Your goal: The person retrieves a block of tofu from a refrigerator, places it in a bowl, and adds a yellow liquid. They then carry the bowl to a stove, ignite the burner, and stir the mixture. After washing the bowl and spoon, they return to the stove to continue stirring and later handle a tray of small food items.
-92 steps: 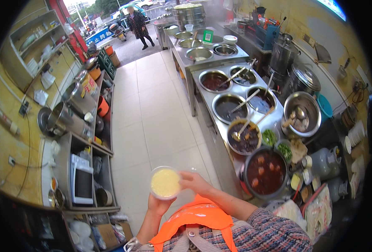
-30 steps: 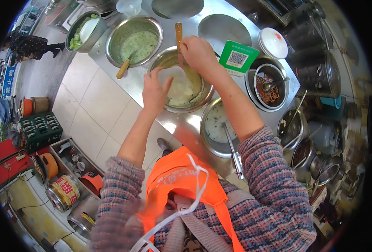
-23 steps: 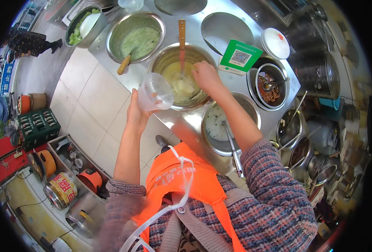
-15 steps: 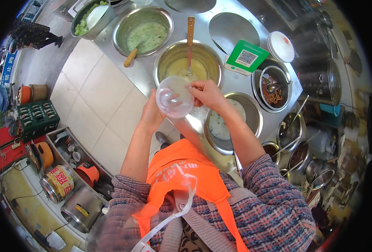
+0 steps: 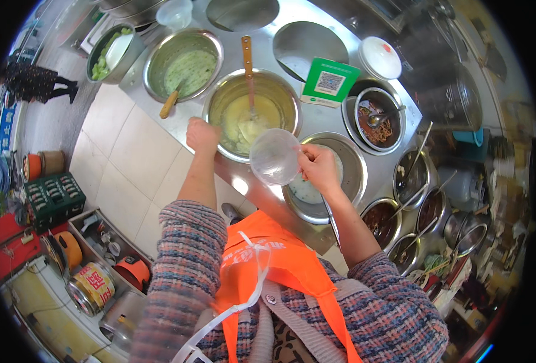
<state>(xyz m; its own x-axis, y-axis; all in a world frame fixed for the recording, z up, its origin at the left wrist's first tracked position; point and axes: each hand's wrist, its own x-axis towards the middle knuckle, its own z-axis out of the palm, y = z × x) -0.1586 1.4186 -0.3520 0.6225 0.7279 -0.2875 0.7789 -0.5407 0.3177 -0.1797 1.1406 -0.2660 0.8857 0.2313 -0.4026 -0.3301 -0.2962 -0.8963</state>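
Note:
My right hand (image 5: 318,168) pinches the edge of a clear plastic bowl (image 5: 274,157). The bowl hangs over the counter's near edge, between a pot of yellow porridge (image 5: 240,127) and a pot of white porridge with green bits (image 5: 308,189). Beside the left rim of the yellow porridge pot is my left hand (image 5: 204,135), closed like a fist. Its fingertips are hidden, and I cannot tell whether it touches the rim. A ladle with a wooden handle (image 5: 247,58) stands in the yellow porridge.
A pot of green porridge (image 5: 189,69) with a wooden-handled ladle (image 5: 169,104) sits at the far left. On the right are a green code sign (image 5: 330,83), a bowl of brown topping (image 5: 377,128) and several sauce pots (image 5: 381,222). A green crate (image 5: 53,190) stands at the left.
My left hand has let go of the plastic bowl and moved left to the pot's rim. My right hand has carried the bowl right and slightly nearer. The view has shifted.

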